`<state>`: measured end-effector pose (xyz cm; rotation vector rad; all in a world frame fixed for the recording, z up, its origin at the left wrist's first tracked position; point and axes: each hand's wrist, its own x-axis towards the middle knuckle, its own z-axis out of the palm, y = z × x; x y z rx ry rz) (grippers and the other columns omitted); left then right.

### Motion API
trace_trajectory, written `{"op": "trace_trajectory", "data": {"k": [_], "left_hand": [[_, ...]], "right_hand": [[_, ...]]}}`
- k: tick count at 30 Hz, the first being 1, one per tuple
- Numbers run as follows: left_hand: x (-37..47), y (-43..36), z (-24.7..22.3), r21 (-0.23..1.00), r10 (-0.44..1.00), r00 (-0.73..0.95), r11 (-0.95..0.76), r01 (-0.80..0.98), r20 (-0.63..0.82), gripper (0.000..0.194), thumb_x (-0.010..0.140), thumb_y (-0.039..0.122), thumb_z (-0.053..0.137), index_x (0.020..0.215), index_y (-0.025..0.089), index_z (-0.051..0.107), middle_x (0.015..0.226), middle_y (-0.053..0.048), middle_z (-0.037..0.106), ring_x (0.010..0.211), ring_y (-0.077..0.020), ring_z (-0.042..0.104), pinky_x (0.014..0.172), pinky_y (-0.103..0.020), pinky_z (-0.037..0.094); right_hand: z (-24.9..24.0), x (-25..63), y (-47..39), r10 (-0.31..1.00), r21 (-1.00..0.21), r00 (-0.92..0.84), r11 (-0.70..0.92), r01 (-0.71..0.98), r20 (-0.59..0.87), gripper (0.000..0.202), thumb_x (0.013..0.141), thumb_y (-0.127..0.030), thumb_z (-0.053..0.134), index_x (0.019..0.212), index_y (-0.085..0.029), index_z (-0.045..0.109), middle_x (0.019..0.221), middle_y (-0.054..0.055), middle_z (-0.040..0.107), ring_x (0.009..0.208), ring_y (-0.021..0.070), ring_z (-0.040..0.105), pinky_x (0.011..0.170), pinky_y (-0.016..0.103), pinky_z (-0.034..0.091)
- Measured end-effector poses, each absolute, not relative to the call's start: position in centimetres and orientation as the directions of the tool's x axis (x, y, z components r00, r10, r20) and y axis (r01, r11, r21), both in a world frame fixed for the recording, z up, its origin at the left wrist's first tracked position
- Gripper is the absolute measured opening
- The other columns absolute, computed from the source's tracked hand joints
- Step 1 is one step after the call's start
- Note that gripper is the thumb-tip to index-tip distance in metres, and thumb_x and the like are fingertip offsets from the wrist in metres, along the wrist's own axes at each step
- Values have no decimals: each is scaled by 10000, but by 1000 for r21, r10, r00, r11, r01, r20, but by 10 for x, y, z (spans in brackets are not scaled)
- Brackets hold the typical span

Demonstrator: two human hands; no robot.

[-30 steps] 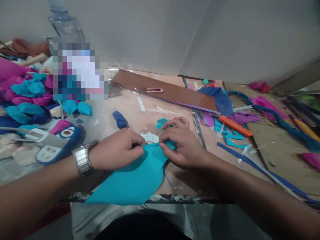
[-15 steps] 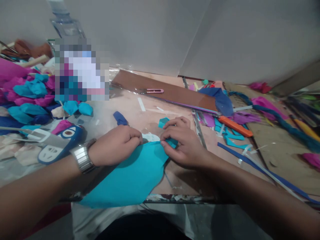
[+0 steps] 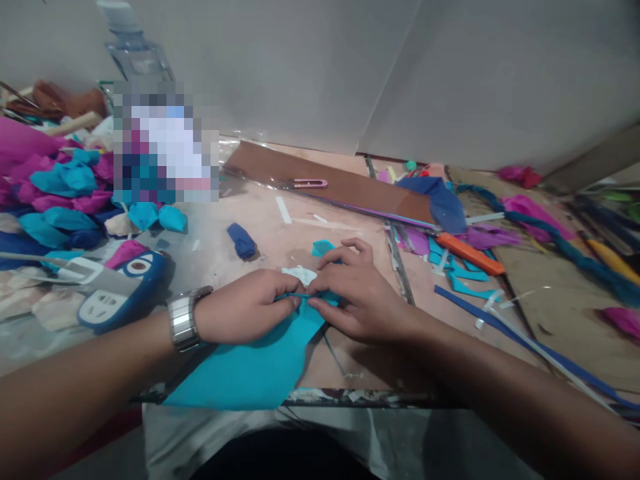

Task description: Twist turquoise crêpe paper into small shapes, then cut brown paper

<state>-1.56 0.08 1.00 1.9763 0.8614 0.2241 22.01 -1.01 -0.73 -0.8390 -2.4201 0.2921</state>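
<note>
A sheet of turquoise crepe paper [image 3: 250, 370] hangs slantwise over the table's front edge. My left hand [image 3: 250, 303], with a metal-banded watch [image 3: 184, 321] at the wrist, pinches its upper edge between thumb and fingers. Close against it, my right hand [image 3: 355, 287] grips the same edge with thumb and forefinger, the other fingers curled above. Between the fingertips the edge looks gathered into a narrow fold. A white piece [image 3: 300, 275] lies just behind the fingers, beside a turquoise scrap [image 3: 323, 247]. A dark blue paper bundle [image 3: 241, 241] rests behind my left hand.
Crumpled pink and turquoise paper flowers [image 3: 65, 177] pile up at the left, near a blue-and-white power strip [image 3: 123, 293]. Brown sheets [image 3: 330, 180] carry pink thread snips [image 3: 310, 183]. An orange cutter [image 3: 470, 253] lies right among scraps. A clear bottle [image 3: 137, 53] stands at the back.
My hands have come together along the paper's upper edge, the left moving right and slightly nearer me, the right shifting a little left. The edge between them is now folded, and the sheet has shifted.
</note>
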Motion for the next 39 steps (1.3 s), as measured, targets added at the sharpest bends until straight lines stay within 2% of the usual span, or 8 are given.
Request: {"op": "trace_trajectory", "data": {"k": [7,9,12,14,18,26,33,39], "left_hand": [[-16,1,12,832,635,750,-303,464,-187,174,943,158,474,897,173,641,850,11,666,812,-159,603,760,-278,427],[-16,1,11,839,633,744,-271,473,-215,192,987,243,483,890,170,631,828,11,643,788,-159,582,731,-281,419],[-15,0,10,860,636,741,-235,453,-217,366,1051,435,441,849,171,594,792,17,596,750,-149,532,699,-281,406],[-15,0,8,865,646,736,-234,443,-202,430,1063,486,409,810,173,560,766,21,563,731,-141,502,682,-280,389],[-14,1,6,849,663,713,-221,479,-230,393,1051,459,443,811,175,569,733,25,524,700,-138,467,636,-284,342],[-14,2,4,876,670,713,-195,440,-209,310,1031,373,480,823,171,591,761,30,550,736,-134,489,672,-273,365],[-13,1,5,868,693,694,-208,451,-195,352,1015,405,512,783,158,608,707,31,541,693,-122,470,629,-258,344],[-14,-2,9,811,741,650,-271,519,-168,408,998,449,551,719,157,606,639,30,530,613,-110,434,570,-255,313]], "right_hand": [[-9,219,-10,631,-379,-640,776,504,439,93,955,-260,632,948,-247,724,886,12,753,1057,236,656,1144,534,235],[-8,218,-11,635,-383,-633,772,507,443,92,948,-245,629,924,-241,717,878,10,750,1047,231,659,1138,534,241],[-8,217,-11,635,-386,-624,772,504,455,87,929,-209,627,902,-233,707,875,6,744,1027,220,662,1130,526,250],[-8,217,-11,631,-378,-625,776,505,460,91,926,-201,627,899,-233,708,870,4,743,1027,219,663,1128,525,248],[-8,217,-11,629,-366,-629,777,512,456,90,938,-217,644,915,-244,727,867,0,747,1036,224,662,1130,529,238],[-7,217,-10,614,-344,-623,788,510,484,75,948,-231,662,936,-247,734,862,-2,755,1041,229,659,1128,516,248],[-8,219,-10,608,-351,-632,793,498,480,81,973,-233,651,958,-253,728,897,-3,774,1147,253,619,1134,514,241],[-4,219,-12,627,-354,-639,779,518,446,93,967,-219,630,966,-249,717,995,20,772,1277,299,555,1139,548,246]]}}
